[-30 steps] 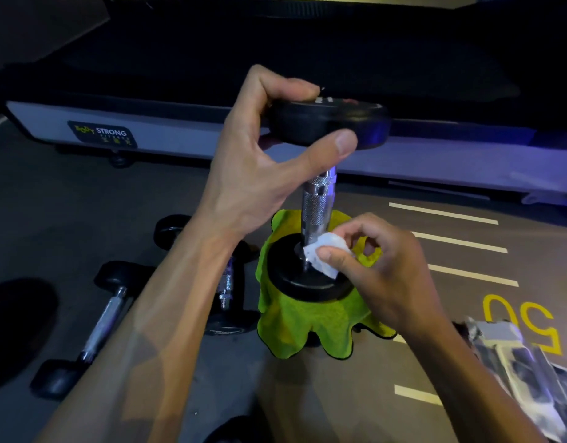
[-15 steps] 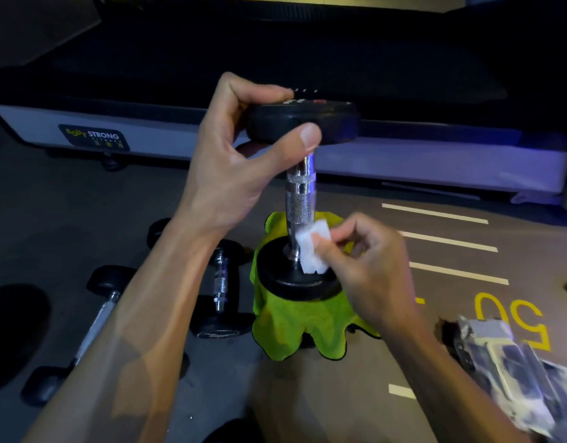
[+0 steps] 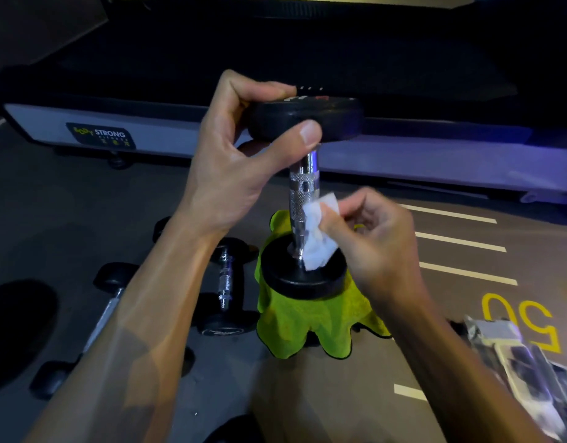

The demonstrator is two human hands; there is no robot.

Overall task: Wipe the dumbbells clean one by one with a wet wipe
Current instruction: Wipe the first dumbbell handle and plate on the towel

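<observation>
A black dumbbell point(image 3: 304, 180) with a chrome knurled handle stands upright, its lower head resting on a lime-green cloth point(image 3: 295, 327). My left hand point(image 3: 240, 161) grips the upper head, thumb across its front edge and fingers over the top. My right hand point(image 3: 371, 238) pinches a white wet wipe point(image 3: 317, 241) and presses it against the lower part of the handle, just above the lower head.
Two more dumbbells point(image 3: 226, 282) point(image 3: 106, 311) lie on the dark floor at the left. A treadmill base point(image 3: 186, 132) with a "STRONG" label runs across the back. A foil wipe packet point(image 3: 525, 366) lies at the lower right near yellow "50" floor markings.
The wipe has slid up from the lower head's top face onto the lower handle. My left hand keeps its grip on the upper head; the view shifted slightly.
</observation>
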